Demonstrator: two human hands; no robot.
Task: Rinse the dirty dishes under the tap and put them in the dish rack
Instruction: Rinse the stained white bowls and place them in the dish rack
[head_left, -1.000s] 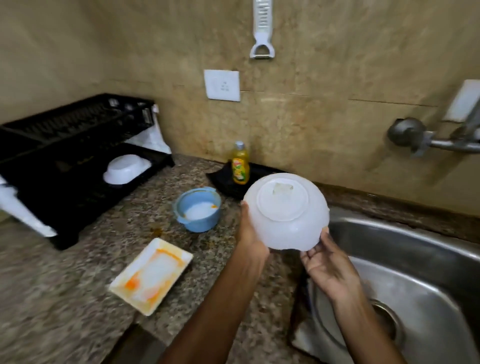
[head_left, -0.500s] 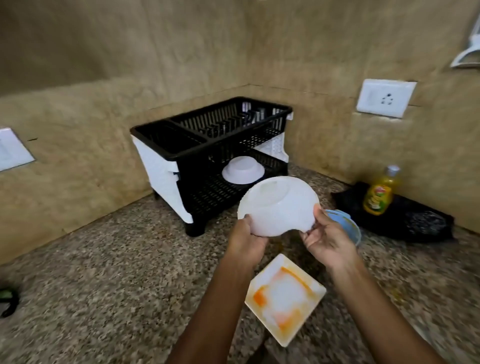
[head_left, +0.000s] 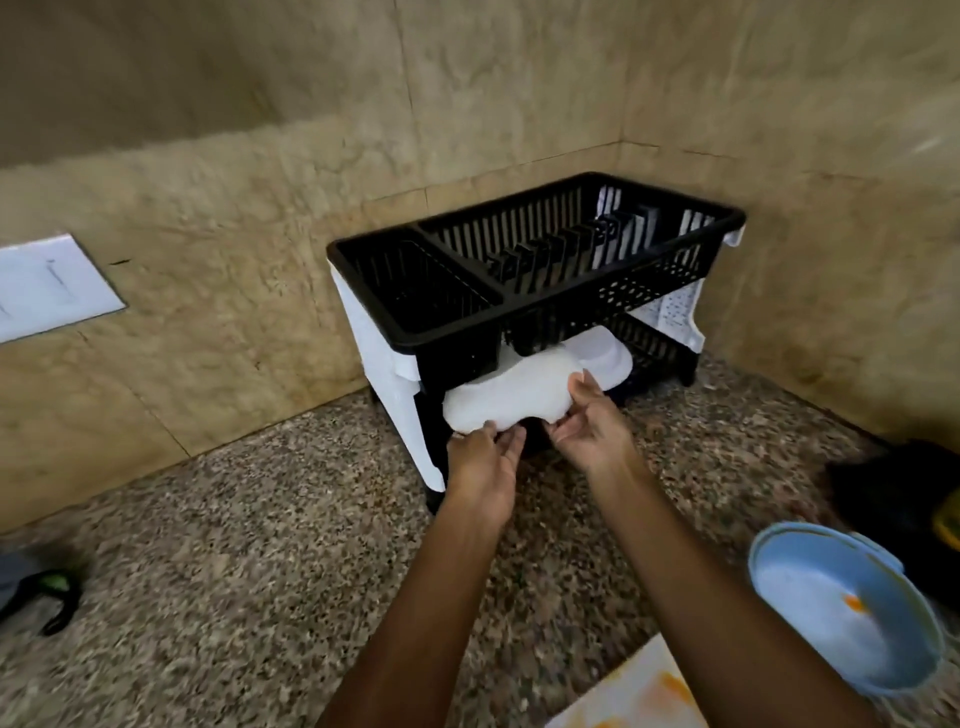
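A white bowl (head_left: 511, 395) is upside down at the front of the lower shelf of the black two-tier dish rack (head_left: 540, 270). My left hand (head_left: 485, 460) holds its near rim from below. My right hand (head_left: 584, 415) pinches the rim on the right, thumb on top. Behind it on the same shelf lies another white bowl (head_left: 605, 353), also upside down. A dirty blue bowl (head_left: 841, 608) with orange stains stands on the counter at the right. The corner of a white plate (head_left: 639, 693) smeared orange shows at the bottom edge.
The rack stands in the corner of a speckled granite counter (head_left: 260, 571), tiled walls behind it. Its upper tier holds no dishes. A dark object with a green part (head_left: 47, 592) lies at the far left. A black tray (head_left: 898, 499) sits at the right edge.
The view swung left from the sink to the rack. Both hands carried the white bowl from in front of the sink into the rack's lower shelf.
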